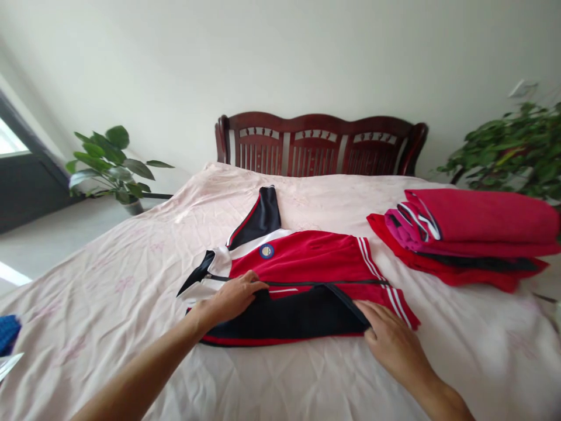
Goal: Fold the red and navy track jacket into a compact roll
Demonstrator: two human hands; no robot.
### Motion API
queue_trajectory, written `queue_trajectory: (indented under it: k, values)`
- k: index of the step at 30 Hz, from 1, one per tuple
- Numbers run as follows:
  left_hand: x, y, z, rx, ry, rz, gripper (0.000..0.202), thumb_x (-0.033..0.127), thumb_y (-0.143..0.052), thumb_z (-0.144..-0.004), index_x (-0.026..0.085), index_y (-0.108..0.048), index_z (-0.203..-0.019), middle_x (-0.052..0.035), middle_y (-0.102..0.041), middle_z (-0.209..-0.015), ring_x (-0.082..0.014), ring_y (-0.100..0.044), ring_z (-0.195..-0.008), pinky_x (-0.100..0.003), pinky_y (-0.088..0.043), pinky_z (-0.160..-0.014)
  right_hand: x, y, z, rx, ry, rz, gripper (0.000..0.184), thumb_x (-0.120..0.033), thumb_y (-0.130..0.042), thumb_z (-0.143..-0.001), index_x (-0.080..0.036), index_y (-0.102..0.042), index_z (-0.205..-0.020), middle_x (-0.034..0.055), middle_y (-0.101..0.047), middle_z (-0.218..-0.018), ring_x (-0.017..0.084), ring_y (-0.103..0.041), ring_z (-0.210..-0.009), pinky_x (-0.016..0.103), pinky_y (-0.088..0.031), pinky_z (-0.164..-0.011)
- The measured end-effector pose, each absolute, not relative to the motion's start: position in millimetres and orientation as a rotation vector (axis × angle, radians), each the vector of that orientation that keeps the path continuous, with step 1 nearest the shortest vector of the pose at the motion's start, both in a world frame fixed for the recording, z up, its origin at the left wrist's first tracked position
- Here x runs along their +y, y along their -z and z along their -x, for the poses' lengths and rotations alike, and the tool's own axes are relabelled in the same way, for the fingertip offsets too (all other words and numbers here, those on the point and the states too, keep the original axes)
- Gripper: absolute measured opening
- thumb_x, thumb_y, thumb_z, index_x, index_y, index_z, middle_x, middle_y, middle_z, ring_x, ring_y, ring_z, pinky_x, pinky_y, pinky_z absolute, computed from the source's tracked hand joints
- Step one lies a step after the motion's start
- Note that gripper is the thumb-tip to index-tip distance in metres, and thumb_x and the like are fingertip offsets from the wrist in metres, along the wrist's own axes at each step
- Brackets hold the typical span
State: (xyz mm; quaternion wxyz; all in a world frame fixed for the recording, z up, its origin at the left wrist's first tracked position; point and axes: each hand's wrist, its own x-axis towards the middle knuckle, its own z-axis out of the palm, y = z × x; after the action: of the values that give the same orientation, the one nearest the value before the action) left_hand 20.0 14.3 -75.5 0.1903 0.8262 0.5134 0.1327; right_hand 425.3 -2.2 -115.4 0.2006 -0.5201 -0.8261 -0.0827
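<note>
A zip-up track jacket (pixel 307 257) lies front up on the bed, its white collar to the left and its striped hem to the right. It is red, with a round badge on the chest. The far black sleeve (pixel 263 219) stretches out towards the headboard. Across the near side of the front lies the other black sleeve (pixel 293 313), folded over. My left hand (pixel 239 295) pinches this near sleeve close to the zip. At its cuff end, my right hand (pixel 390 333) is closed on the fabric, with its fingertips partly hidden.
A stack of folded red and pink clothes (pixel 486 222) sits on the right of the pale bedsheet (pixel 123 292). Behind stands a dark wooden bench back (pixel 315 140). Potted plants (pixel 116 164) flank the bed. Something blue (pixel 9 333) shows at the left edge.
</note>
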Motion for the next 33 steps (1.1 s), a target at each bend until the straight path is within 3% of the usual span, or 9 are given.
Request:
queue_trajectory:
  k: [4,8,13,16,20,23,27,33]
  values:
    - [33.6,77.3,-17.8,1.448,-0.339,-2.201,0.038,0.015,-0.06,-0.074,0.026,-0.066,-0.11,-0.0048,-0.06,-0.109,-0.0233,-0.061,-0.096,-0.034,-0.048,-0.087,6.0,90.1,-446.3,-2.171,0.155,1.635,0.056,-0.016,-0.042,-0.076,-0.026,-0.061,-0.128,0.007,-0.069,-0.124,0.029,-0.07,-0.103,0.042,-0.06,-0.078]
    - [44.5,88.1,-5.6,1.549,-0.453,-1.989,0.014,0.02,-0.056,-0.077,0.02,-0.061,-0.089,-0.0007,-0.061,-0.087,-0.018,-0.06,-0.08,-0.029,-0.049,-0.075,25.8,61.5,-477.7,-2.048,-0.138,1.601,0.057,-0.024,-0.048,-0.073,-0.029,-0.062,-0.128,0.0058,-0.068,-0.128,0.028,-0.067,-0.112,0.04,-0.055,-0.092]
    - [51.1,106.0,0.7,1.763,-0.51,-1.734,0.016,0.019,-0.047,-0.083,0.017,-0.057,-0.095,0.0016,-0.059,-0.07,-0.0147,-0.059,-0.062,-0.025,-0.046,-0.059,73.6,71.6,-509.4,-1.762,-0.582,1.695,0.057,-0.044,-0.062,-0.064,-0.02,-0.066,-0.115,0.0123,-0.073,-0.116,0.033,-0.068,-0.11,0.04,-0.055,-0.094]
    - [45.4,105.6,-6.4,1.88,-0.558,-1.698,0.026,0.024,-0.046,-0.088,0.016,-0.056,-0.111,-0.0043,-0.066,-0.082,-0.0207,-0.066,-0.08,-0.031,-0.049,-0.073,92.5,102.7,-511.0,-1.668,-0.677,1.789,0.053,-0.046,-0.06,-0.062,-0.018,-0.067,-0.106,0.0142,-0.074,-0.112,0.034,-0.068,-0.109,0.042,-0.053,-0.096]
    - [21.2,95.6,-23.9,2.025,-0.505,-1.778,0.051,0.043,-0.048,-0.093,0.015,-0.045,-0.135,-0.017,-0.068,-0.116,-0.0329,-0.065,-0.11,-0.042,-0.047,-0.089,95.6,129.2,-504.6,-1.655,-0.594,1.891,0.063,-0.057,-0.051,-0.075,-0.018,-0.062,-0.123,0.0148,-0.07,-0.122,0.032,-0.065,-0.114,0.043,-0.049,-0.1]
    - [2.9,93.8,-34.0,2.104,-0.436,-1.877,0.049,0.027,-0.045,-0.093,0.016,-0.04,-0.141,-0.0173,-0.062,-0.132,-0.0301,-0.062,-0.12,-0.04,-0.046,-0.095,91.1,126.8,-499.9,-1.698,-0.535,1.986,0.064,-0.06,-0.047,-0.08,-0.021,-0.061,-0.128,0.0128,-0.07,-0.122,0.032,-0.065,-0.112,0.044,-0.048,-0.099]
    - [-8.7,101.0,-33.0,2.092,-0.465,-1.842,0.046,0.012,-0.035,-0.092,0.017,-0.044,-0.137,-0.0134,-0.067,-0.128,-0.0232,-0.064,-0.119,-0.035,-0.046,-0.097,83.2,119.0,-495.2,-1.766,-0.483,1.973,0.059,-0.059,-0.045,-0.083,-0.021,-0.063,-0.124,0.0116,-0.07,-0.121,0.029,-0.066,-0.111,0.038,-0.049,-0.096]
    - [-5.5,116.1,-26.5,2.225,-0.327,-1.855,0.041,0.023,-0.029,-0.1,0.02,-0.048,-0.136,-0.0137,-0.068,-0.127,-0.0278,-0.07,-0.107,-0.036,-0.052,-0.079,71.8,123.9,-488.7,-1.842,-0.333,2.148,0.059,-0.061,-0.038,-0.087,-0.025,-0.06,-0.128,0.0105,-0.073,-0.114,0.033,-0.069,-0.102,0.042,-0.051,-0.087]
